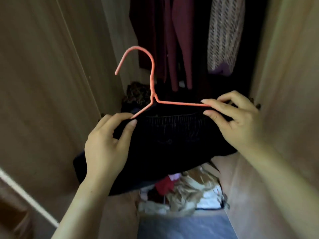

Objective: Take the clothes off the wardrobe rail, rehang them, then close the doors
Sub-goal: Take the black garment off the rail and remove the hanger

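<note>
I hold the coral-orange wire hanger (181, 103) level before the open wardrobe, its hook upright and curling left. My left grip (107, 144) pinches the hanger's left shoulder end together with the edge of the black garment with a ribbed waistband (172, 138), thumb and forefinger pressed on the cloth. My right grip (241, 123) pinches the right end the same way. The garment lies across the hanger and sags toward me, its near hem hanging over a heap of crumpled beige, white and red clothes (186, 187) at the wardrobe's bottom.

The left wooden door (43, 83) and the right wooden door (284, 83) stand open, walling a narrow channel; each grip is near its door's inner edge. Far beyond the hook hang dark maroon clothes (172, 40), with a pale patterned garment (224, 31) to their right and a dark gap between them. Grey-blue floor (181, 225) shows nearest me.
</note>
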`<action>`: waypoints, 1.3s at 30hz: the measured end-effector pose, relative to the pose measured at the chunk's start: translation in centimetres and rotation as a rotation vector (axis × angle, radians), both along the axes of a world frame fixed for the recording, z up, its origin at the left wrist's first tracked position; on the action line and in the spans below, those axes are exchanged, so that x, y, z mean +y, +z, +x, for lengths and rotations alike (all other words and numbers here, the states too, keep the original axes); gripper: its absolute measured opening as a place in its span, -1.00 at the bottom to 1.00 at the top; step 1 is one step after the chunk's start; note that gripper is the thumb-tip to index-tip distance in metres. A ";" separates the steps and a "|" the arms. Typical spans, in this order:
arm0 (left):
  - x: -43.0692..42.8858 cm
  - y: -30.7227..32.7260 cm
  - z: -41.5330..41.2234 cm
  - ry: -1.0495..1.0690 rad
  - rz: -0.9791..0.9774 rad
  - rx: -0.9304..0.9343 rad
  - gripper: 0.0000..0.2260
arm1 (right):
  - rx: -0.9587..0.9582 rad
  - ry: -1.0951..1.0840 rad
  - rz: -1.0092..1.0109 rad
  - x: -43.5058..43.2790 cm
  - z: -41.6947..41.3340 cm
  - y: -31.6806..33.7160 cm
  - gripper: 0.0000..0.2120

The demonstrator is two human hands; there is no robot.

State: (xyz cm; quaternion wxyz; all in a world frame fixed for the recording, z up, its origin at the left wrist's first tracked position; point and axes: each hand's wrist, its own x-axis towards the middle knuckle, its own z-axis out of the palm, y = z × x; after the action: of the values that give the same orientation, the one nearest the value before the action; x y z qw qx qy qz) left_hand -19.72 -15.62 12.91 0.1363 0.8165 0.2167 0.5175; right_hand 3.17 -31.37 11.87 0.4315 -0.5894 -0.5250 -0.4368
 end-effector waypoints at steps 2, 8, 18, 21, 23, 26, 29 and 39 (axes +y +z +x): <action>-1.8 -1.1 -1.9 -0.054 0.007 0.018 -0.86 | 0.029 -0.019 -0.015 -2.6 -2.5 -1.6 -0.78; -7.4 -2.7 -5.4 -0.227 -0.019 0.059 -0.85 | 0.185 -0.103 -0.026 -11.4 -9.1 -5.1 -0.78; -18.5 -6.3 -5.3 -0.490 -0.068 0.202 -0.87 | 0.368 -0.419 -0.073 -27.4 -16.8 -11.4 -0.74; -23.7 -8.0 -4.2 -0.610 -0.084 0.261 -0.89 | 0.453 -0.521 -0.085 -33.7 -19.8 -13.7 -0.72; -27.8 -9.5 -3.6 -0.701 -0.101 0.294 -0.88 | 0.515 -0.595 -0.092 -38.5 -21.9 -15.2 -0.72; -34.9 -11.6 -3.3 -0.827 -0.145 0.341 -0.88 | 0.613 -0.696 -0.079 -46.0 -25.1 -16.9 -0.73; -42.2 -12.0 -2.9 -0.931 -0.068 0.346 -0.88 | 0.687 -0.802 -0.023 -52.9 -28.1 -17.5 -0.74; -61.0 -9.5 1.7 -1.325 -0.115 0.279 -0.90 | 0.589 -1.216 0.118 -69.5 -32.4 -12.9 -0.79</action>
State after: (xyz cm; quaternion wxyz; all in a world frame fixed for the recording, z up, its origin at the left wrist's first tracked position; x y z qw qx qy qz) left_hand -18.05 -76.63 3.37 0.4388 0.8274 -0.2865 0.2021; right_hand -29.18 -100.91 -1.04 0.2655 -0.8498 0.0640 -0.4509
